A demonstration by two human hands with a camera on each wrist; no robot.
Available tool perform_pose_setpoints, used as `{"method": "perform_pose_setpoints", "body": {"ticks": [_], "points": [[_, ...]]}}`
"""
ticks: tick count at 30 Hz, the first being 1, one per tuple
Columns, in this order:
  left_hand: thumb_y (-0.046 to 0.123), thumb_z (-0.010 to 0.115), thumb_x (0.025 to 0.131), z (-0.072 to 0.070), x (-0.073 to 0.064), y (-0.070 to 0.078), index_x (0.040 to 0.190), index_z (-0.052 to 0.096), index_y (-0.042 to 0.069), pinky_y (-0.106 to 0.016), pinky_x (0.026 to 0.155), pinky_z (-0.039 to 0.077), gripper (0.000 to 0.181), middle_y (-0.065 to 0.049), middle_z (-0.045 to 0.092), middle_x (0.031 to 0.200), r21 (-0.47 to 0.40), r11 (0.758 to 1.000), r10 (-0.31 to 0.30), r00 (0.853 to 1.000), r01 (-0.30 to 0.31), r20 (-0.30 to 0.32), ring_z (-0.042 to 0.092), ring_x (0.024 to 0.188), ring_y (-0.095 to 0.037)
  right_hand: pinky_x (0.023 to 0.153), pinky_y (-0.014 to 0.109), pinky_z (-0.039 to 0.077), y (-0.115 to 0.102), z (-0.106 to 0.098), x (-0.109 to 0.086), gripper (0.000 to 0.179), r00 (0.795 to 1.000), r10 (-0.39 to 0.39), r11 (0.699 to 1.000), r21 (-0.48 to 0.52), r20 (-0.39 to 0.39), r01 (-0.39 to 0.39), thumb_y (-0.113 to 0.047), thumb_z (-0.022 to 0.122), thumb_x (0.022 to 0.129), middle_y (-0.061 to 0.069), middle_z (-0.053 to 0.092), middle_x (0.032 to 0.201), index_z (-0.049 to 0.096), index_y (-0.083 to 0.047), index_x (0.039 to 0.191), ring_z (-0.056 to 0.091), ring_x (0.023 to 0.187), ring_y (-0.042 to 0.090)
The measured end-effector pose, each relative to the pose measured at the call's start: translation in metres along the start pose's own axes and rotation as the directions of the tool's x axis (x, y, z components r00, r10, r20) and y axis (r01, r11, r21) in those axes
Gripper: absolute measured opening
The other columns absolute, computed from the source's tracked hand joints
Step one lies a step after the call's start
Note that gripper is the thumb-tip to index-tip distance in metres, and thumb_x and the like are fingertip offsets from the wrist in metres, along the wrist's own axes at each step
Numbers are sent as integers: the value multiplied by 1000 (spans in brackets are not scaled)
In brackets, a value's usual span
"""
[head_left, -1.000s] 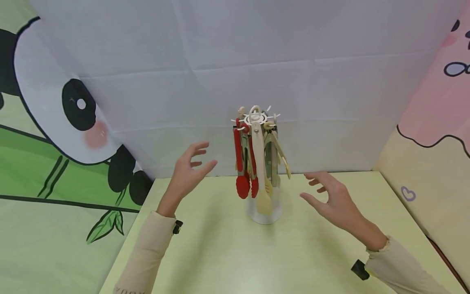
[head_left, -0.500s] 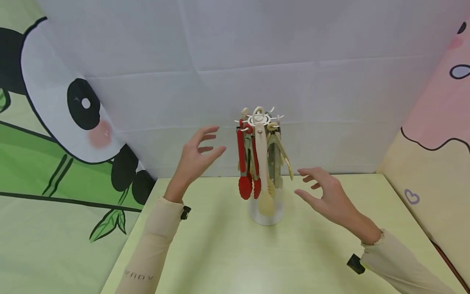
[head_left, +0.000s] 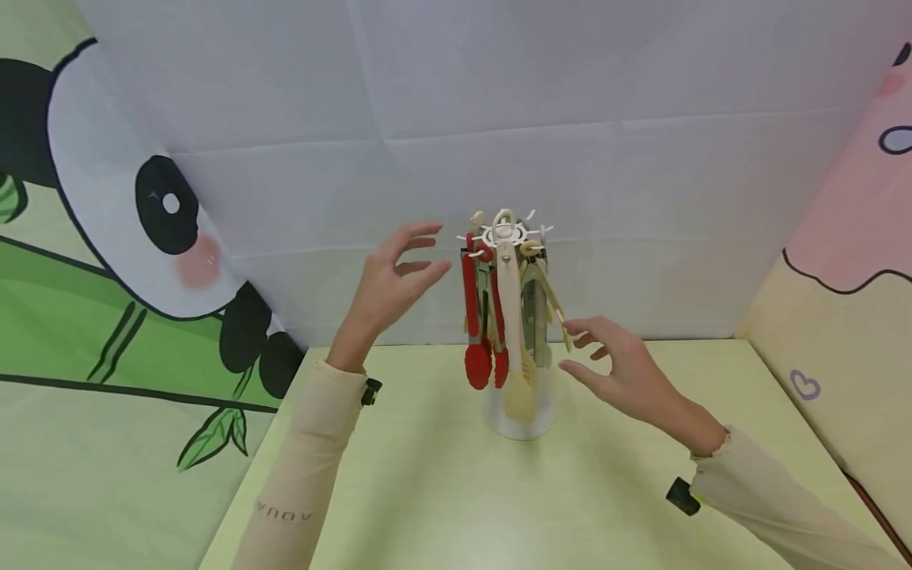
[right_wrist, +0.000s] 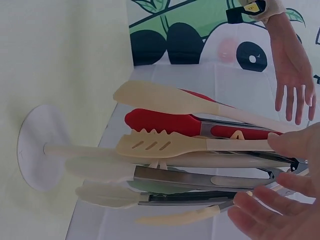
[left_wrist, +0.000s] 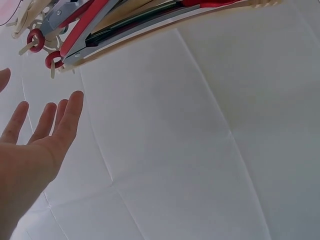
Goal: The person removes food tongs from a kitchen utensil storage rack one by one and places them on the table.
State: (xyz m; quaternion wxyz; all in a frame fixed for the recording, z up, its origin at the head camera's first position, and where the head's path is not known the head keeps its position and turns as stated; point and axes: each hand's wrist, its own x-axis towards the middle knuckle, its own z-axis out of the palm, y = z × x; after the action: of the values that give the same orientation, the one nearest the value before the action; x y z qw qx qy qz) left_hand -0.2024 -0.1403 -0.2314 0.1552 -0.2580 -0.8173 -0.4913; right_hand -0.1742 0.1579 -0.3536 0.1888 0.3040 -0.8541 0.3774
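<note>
A white rotating utensil rack (head_left: 504, 232) stands on its round base (right_wrist: 44, 148), with several kitchen utensils hanging from its hooks. Red-tipped tongs (head_left: 478, 366) hang on the left, a cream-coloured spatula (head_left: 509, 301) in front, and pale yellow tongs (head_left: 552, 301) on the right. My left hand (head_left: 395, 285), fingers spread and relaxed, is in the air left of the rack's upper part, apart from it. My right hand (head_left: 621, 368) is beside the yellow tongs, fingers loosely bent; whether the fingertips touch them I cannot tell. In the right wrist view, a slotted turner (right_wrist: 160, 144) shows too.
The rack stands on a pale yellow table (head_left: 456, 491) near its back edge. A whitish cloth wall (head_left: 456, 119) rises behind. Cartoon-printed panels flank it, a panda (head_left: 121, 190) on the left and a pink figure (head_left: 848, 214) on the right.
My left hand has risen and moved right, closer to the rack's top. My right hand has moved left up to the yellow tongs. The utensils look unmoved, and the view has shifted slightly.
</note>
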Motion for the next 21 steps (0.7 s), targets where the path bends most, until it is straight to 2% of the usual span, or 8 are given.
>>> {"method": "perform_pose_setpoints", "body": {"ticks": [10,15,17,21], "points": [[3,60,91,-2,20,12,125,57,-3,-41,93,46,35,-16,55,128,41,995,87,996,-88,38,54,115,-28,71,38,52,-5,2,13,48,1000,-1,999,42,29,0,-11,74,81,7,60,117,56,-4,124,62,95,24],[4,57,93,1,30,15,125,58,-2,-37,94,46,33,-16,56,128,76,991,101,992,-106,77,54,114,-26,72,39,53,-7,5,17,46,999,14,999,46,46,-16,-11,74,82,8,60,117,56,-3,124,62,95,23],[5,58,93,3,35,10,126,58,-1,-38,94,46,34,-15,56,128,67,991,109,989,-116,96,54,115,-27,72,39,53,-8,6,19,46,999,17,999,46,50,-19,-11,73,82,9,60,118,56,-4,124,62,95,21],[5,60,92,7,48,-9,126,59,4,-36,94,46,35,-11,56,128,31,989,140,982,-145,131,53,116,-26,72,40,53,-10,7,22,46,998,11,998,58,54,-15,-10,73,82,9,60,118,56,-4,124,62,95,20]]}}
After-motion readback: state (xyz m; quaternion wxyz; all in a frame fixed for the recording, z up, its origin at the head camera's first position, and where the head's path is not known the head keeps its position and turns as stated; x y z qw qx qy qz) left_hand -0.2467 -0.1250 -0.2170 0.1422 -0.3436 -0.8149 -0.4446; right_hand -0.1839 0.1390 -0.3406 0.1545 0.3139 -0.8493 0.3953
